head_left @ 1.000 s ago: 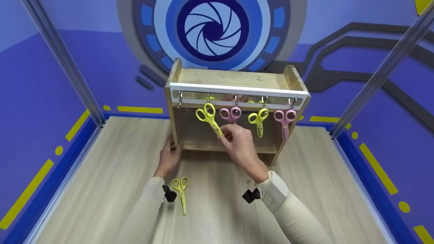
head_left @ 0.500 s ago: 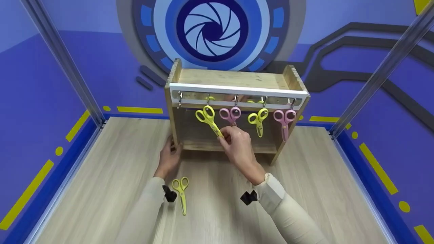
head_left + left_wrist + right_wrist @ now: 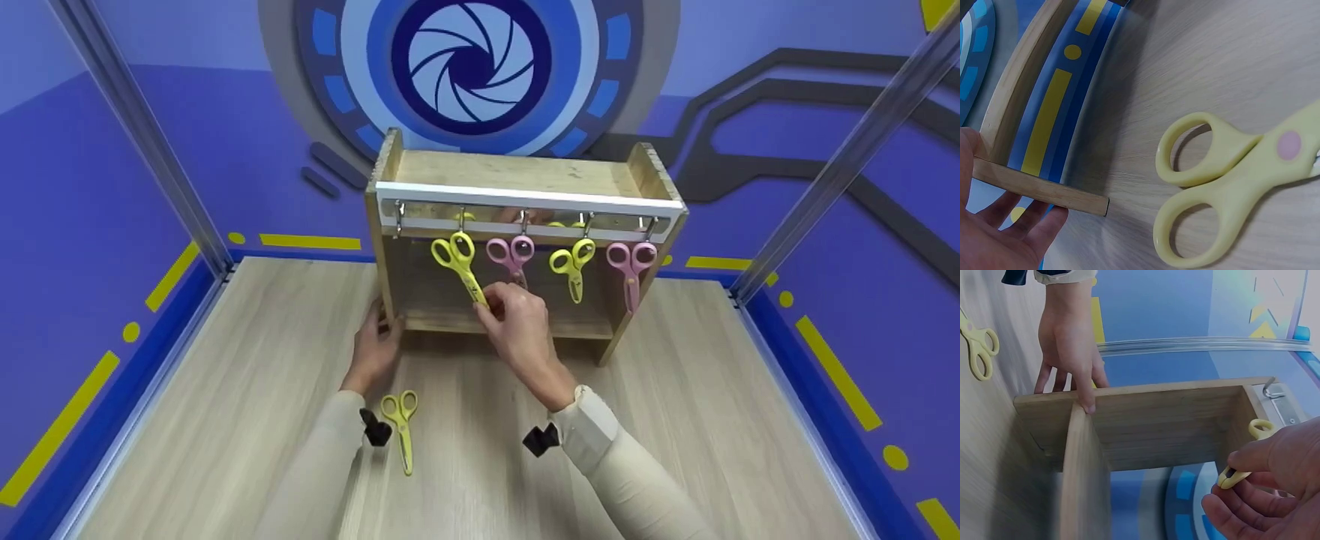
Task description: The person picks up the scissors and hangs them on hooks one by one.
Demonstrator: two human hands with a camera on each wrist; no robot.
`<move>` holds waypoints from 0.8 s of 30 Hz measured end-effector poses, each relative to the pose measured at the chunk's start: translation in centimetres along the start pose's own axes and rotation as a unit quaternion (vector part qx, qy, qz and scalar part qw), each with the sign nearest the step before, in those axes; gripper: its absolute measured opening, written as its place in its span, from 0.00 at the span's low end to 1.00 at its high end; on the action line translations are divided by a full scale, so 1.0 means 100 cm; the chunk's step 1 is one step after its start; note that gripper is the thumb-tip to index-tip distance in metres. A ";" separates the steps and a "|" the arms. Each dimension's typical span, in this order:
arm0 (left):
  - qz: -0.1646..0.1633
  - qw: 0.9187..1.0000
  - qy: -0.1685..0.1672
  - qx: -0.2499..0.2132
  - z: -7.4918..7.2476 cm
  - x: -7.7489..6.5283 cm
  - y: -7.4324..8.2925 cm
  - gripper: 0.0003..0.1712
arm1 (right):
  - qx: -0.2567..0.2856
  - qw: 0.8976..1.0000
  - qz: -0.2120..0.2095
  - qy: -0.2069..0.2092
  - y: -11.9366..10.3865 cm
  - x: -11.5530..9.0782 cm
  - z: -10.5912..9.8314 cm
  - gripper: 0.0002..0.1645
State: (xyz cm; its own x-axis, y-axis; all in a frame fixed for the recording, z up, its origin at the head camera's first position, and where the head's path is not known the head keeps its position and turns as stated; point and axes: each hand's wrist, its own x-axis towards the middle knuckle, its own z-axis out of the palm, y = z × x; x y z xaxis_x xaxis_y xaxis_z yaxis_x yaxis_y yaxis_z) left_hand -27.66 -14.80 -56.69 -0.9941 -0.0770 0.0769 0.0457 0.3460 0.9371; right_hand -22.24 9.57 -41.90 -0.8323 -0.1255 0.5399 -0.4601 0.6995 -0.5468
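My right hand (image 3: 517,322) pinches the blade end of yellow scissors (image 3: 465,271), whose handle loops are up at the second hook from the left. In the right wrist view the fingertips hold the tip of these scissors (image 3: 1234,478). My left hand (image 3: 373,349) grips the left side panel of a wooden rack (image 3: 517,171), thumb on the front edge of the shelf board and fingers behind the panel. Beside the left forearm, another pair of yellow scissors (image 3: 403,426) lies on the table, handles toward the rack.
A white rail with metal hooks (image 3: 525,196) runs across the rack's front. From it hang pink scissors (image 3: 516,262) behind the right hand, yellow scissors (image 3: 574,274) and more pink scissors (image 3: 631,279). The leftmost hook (image 3: 399,219) bears nothing. Blue-purple walls enclose the table (image 3: 720,420).
My right hand has shifted slightly left and down, swinging the scissors' blade end with it. More of the pink scissors behind it shows. The left hand has stayed in place.
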 end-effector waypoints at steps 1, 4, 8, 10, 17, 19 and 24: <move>-0.001 1.000 0.000 0.001 0.000 0.000 0.000 0.38 | 0.002 1.000 0.003 0.000 0.000 0.000 0.002 0.07; 0.004 1.000 0.000 0.002 -0.001 0.000 0.000 0.37 | 0.010 1.000 0.011 -0.004 -0.001 0.001 0.007 0.07; 0.005 1.000 0.001 0.002 -0.001 0.000 0.001 0.37 | 0.013 1.000 0.022 -0.010 0.000 0.005 0.015 0.08; 0.005 1.000 0.001 0.001 -0.001 0.000 0.001 0.37 | 0.010 1.000 0.023 -0.008 0.002 0.007 0.019 0.07; 0.021 1.000 0.010 -0.010 0.000 0.002 0.002 0.36 | 0.000 1.000 0.004 0.005 0.006 0.014 0.029 0.04; 0.025 1.000 0.012 -0.011 0.000 0.002 0.001 0.35 | -0.001 1.000 0.005 0.004 0.006 0.015 0.031 0.04; 0.026 1.000 0.014 -0.008 0.000 0.001 0.000 0.35 | -0.008 1.000 0.015 -0.006 0.008 0.016 0.035 0.05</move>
State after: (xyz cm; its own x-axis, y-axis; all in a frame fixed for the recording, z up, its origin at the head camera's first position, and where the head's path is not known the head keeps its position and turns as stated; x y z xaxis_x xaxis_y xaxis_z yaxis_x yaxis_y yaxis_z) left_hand -27.77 -14.77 -56.66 -0.9873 -0.0848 0.1343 0.0986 0.3356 0.9368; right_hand -25.00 7.45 -43.67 -0.8494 -0.1118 0.5157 -0.4297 0.7138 -0.5530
